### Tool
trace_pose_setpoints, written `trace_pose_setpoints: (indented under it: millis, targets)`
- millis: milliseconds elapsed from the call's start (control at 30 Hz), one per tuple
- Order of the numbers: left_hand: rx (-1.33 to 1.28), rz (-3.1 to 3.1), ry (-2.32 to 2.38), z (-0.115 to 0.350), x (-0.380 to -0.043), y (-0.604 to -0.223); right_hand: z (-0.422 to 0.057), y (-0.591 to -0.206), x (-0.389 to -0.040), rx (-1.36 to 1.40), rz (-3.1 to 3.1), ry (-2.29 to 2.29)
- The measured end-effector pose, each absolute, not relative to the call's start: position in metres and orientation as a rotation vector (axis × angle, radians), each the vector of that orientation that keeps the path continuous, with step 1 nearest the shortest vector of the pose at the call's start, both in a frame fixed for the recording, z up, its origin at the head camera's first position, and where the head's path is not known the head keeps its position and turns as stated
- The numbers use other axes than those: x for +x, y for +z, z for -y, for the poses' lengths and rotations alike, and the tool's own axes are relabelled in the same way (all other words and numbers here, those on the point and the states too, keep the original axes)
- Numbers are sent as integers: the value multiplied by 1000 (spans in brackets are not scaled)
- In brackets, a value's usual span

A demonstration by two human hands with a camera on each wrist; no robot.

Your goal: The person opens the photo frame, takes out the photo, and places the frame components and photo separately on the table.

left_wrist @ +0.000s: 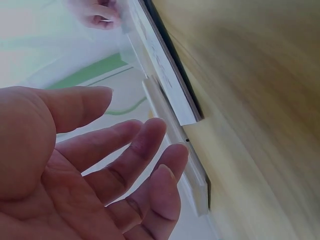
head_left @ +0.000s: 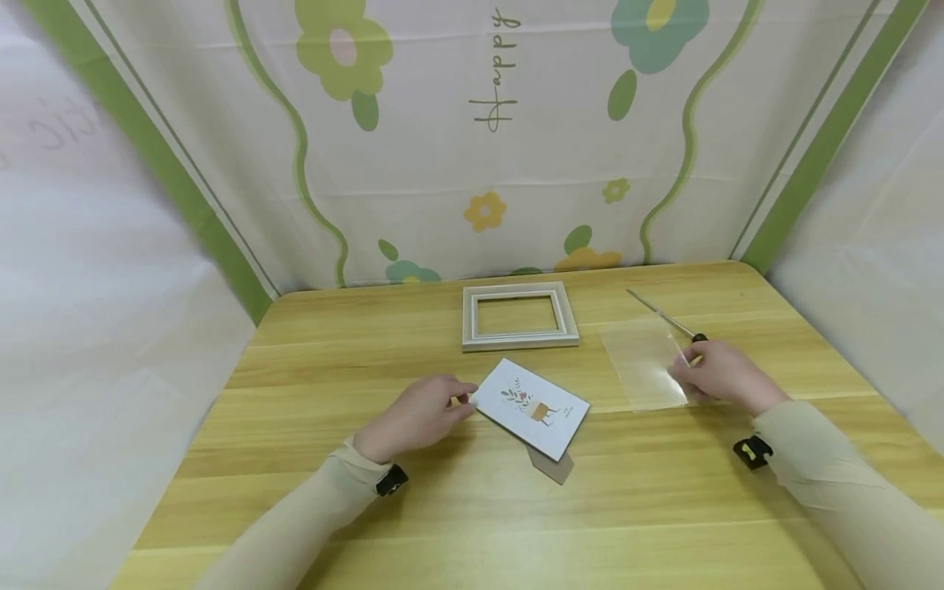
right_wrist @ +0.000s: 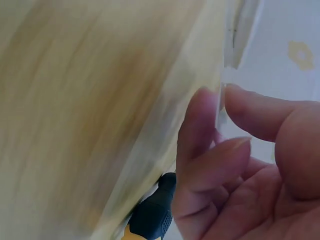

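A clear plastic sheet (head_left: pixel 640 369) is pinched along its right edge between the thumb and fingers of my right hand (head_left: pixel 723 378); the right wrist view shows the sheet edge-on at the fingertips. My left hand (head_left: pixel 422 414) has loosely bent fingers and holds nothing. Its fingertips are by the left corner of a white picture card (head_left: pixel 529 408) printed with a plant in an orange pot. The card lies on a thin board, and a brown stand flap (head_left: pixel 551 469) sticks out beneath. In the left wrist view, a gap shows between the left fingers (left_wrist: pixel 150 135) and the board.
An empty white picture frame (head_left: pixel 472 319) lies flat behind the card. Beyond the sheet is a screwdriver (head_left: pixel 664 315), its dark handle (right_wrist: pixel 155 212) close to my right hand. The wooden table (head_left: pixel 310 352) ends against a flower-printed cloth (head_left: pixel 413 180) at the back.
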State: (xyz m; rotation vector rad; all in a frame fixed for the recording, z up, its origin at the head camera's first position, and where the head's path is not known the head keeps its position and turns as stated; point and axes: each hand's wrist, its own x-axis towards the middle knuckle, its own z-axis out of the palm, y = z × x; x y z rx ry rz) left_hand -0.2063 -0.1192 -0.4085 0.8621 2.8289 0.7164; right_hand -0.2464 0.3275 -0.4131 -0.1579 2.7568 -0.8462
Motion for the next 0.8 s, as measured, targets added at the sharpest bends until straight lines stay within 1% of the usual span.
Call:
trace_pose_setpoints:
  millis: [133, 500, 800]
  targets:
    - [871, -2823, 716, 117, -207, -408, -327, -416, -250, -135, -2792, -733]
    - [887, -2809, 714, 112, -209, -407, -319, -414, -267, -219, -2827, -480]
    - [799, -2768, 825, 109, -214, -404, -315, -411, -279, -207, -2777, -401]
